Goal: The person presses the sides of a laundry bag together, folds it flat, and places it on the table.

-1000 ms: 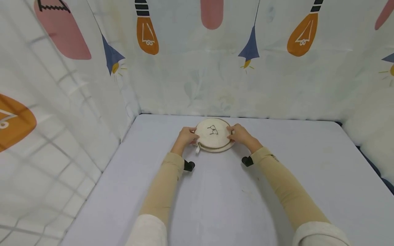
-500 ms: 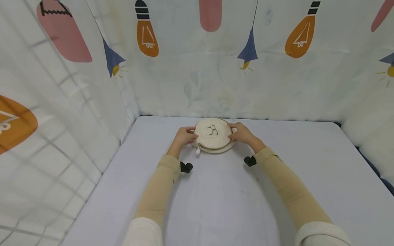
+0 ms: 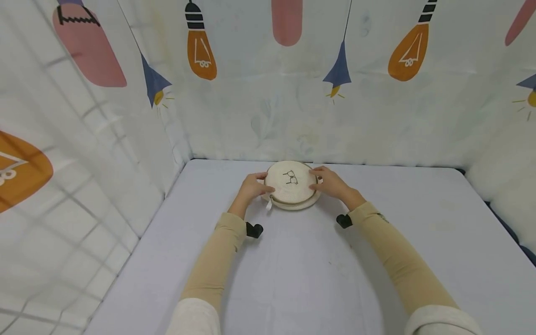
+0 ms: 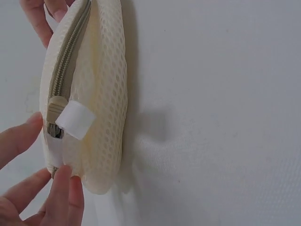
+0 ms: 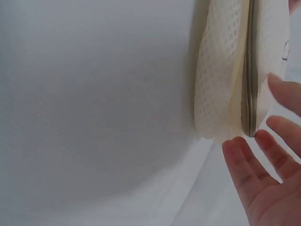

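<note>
Cream mesh in the round: holding a zipped pouch (image 3: 284,191) from both sides, close to the far edge of the bench (image 3: 301,279) and slightly left of its middle; gripping the pouch's left edge with the left hand (image 3: 252,186), laying the thumb (image 4: 21,139) on the upper face and the fingers (image 4: 57,197) against the rim; gripping the right edge with the right hand (image 3: 332,183), placing the thumb on the upper face and the fingertips at the rim; showing a dark line drawing (image 3: 291,177) on top, facing upward; running a tan zip (image 4: 69,56) around the side; dangling a white tab (image 4: 75,120) from the zip at the near left, just beside the left hand; reaching over the bench from the near side, wearing beige sleeves (image 3: 211,260) with wide white cuffs (image 3: 194,318) at the near ends; bearing a black piece (image 3: 254,230) on the inner side of the left wrist and a matching black twin (image 3: 344,221) on the right one, well apart from each other; casting soft shadows onto the bench; facing a white cloth (image 3: 268,116) hanging beyond the far edge and along the left, printed with orange bulbs (image 3: 409,53), blue lamps (image 3: 338,67) and pink shapes (image 3: 287,21).
</note>
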`<state>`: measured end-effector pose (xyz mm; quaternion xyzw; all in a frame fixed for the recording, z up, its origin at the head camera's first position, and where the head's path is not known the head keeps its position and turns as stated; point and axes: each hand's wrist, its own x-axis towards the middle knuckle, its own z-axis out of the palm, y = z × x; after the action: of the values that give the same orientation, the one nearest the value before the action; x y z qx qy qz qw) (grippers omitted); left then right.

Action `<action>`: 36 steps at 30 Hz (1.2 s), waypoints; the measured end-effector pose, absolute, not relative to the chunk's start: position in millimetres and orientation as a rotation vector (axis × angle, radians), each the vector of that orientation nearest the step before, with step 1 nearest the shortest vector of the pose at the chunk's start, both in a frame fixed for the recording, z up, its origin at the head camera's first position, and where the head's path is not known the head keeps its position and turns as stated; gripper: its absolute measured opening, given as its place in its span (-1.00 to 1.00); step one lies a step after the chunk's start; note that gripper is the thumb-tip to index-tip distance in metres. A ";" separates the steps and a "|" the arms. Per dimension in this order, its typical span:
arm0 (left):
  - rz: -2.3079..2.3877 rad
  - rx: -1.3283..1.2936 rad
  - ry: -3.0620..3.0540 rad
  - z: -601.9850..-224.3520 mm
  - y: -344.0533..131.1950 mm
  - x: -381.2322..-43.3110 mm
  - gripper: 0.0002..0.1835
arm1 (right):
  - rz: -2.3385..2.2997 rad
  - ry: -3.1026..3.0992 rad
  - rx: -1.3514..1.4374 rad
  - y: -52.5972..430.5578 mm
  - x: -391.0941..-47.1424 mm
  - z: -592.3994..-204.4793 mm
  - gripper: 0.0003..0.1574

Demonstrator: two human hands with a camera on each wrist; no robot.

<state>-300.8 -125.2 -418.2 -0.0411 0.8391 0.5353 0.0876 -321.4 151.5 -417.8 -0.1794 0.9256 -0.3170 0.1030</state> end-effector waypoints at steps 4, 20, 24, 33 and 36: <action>1.386 -0.073 2.581 -417.0 -123.7 -302.2 -0.12 | -0.826 2.710 -0.563 149.2 -321.6 -418.1 -0.02; 1.052 -0.001 2.756 -415.6 -111.2 -305.7 -0.10 | -0.527 2.767 -0.688 137.2 -316.8 -421.4 0.03; 1.036 -0.002 2.764 -418.9 -110.6 -305.0 -0.10 | -0.504 2.764 -0.710 135.2 -312.2 -421.0 0.02; 1.028 -0.005 2.752 -418.1 -107.9 -302.2 -0.11 | -0.359 2.753 -0.737 133.0 -309.4 -418.3 -0.01; 1.016 0.005 2.751 -417.7 -108.3 -301.9 -0.11 | -0.351 2.747 -0.726 131.6 -308.7 -414.7 -0.01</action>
<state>-301.9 -108.3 -417.7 0.0018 0.9330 0.3445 0.1045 -308.7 131.6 -414.7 -0.2512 0.9502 -0.1215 0.1388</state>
